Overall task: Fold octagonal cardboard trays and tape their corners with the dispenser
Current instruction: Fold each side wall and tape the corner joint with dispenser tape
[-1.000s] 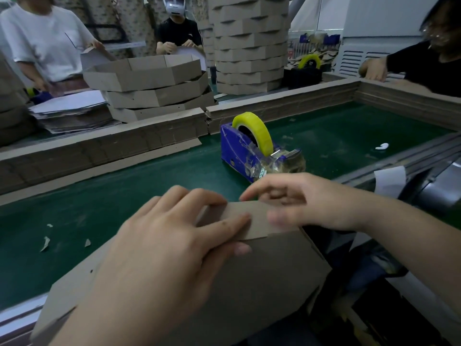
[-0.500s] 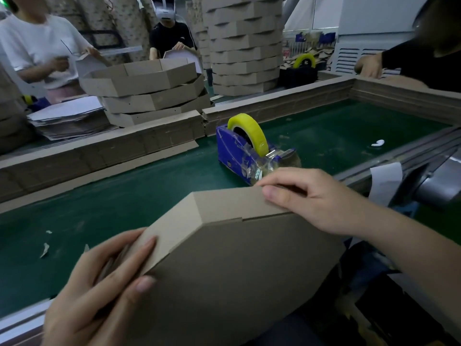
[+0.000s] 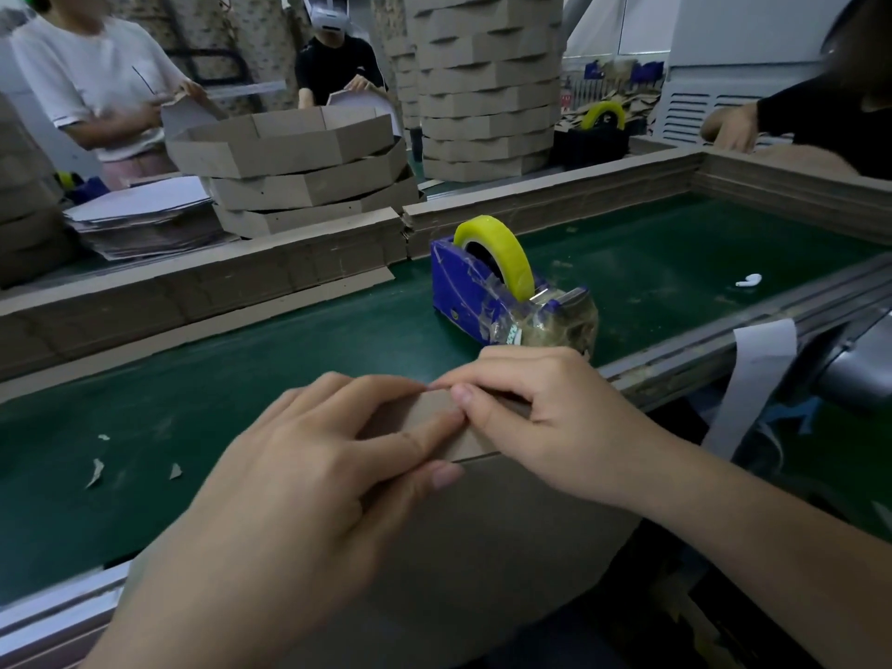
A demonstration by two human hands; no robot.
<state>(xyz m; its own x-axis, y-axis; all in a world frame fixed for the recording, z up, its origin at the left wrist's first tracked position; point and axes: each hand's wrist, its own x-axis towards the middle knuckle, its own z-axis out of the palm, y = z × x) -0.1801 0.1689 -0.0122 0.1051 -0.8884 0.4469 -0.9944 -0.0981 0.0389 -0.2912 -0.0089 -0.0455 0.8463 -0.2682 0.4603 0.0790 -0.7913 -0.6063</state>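
Pressing on the tray's [image 3: 507,548] folded top wall, the left hand [image 3: 299,475] kept its fingers straight and spread, with the thumb on the panel below the fold. The right hand [image 3: 545,422] curled over the same wall and pinched its edge. The tray stood tilted at the near edge of the green belt [image 3: 241,359], just in front of the tape dispenser [image 3: 487,292].

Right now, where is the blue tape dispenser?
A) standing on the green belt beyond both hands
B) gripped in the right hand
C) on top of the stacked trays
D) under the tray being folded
A: the tape dispenser stands on the green belt beyond the left hand and right hand, both on the cardboard tray.
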